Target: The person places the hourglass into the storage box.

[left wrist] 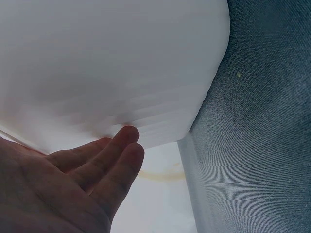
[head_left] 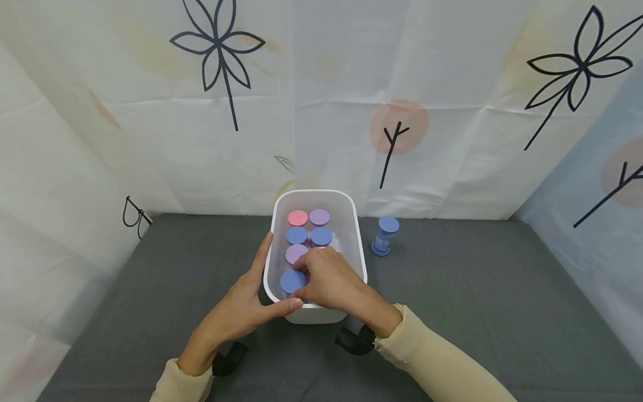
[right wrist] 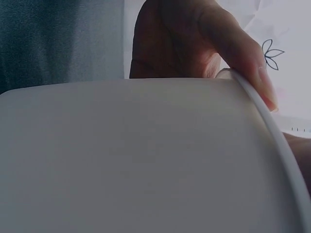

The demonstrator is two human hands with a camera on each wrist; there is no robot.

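Note:
A white plastic bin stands on the grey cloth. Inside it are several sand timers seen from above: a pink cap, purple caps and blue caps. My left hand lies against the bin's left wall with straight fingers, thumb on the near corner. The left wrist view shows those fingers flat on the wall. My right hand reaches into the near end beside a blue cap, fingers curled round a timer hidden under the palm. It shows over the rim in the right wrist view.
One blue sand timer stands upright on the cloth just right of the bin. The grey table cloth runs to both sides. Printed white sheets close the space at the back and sides.

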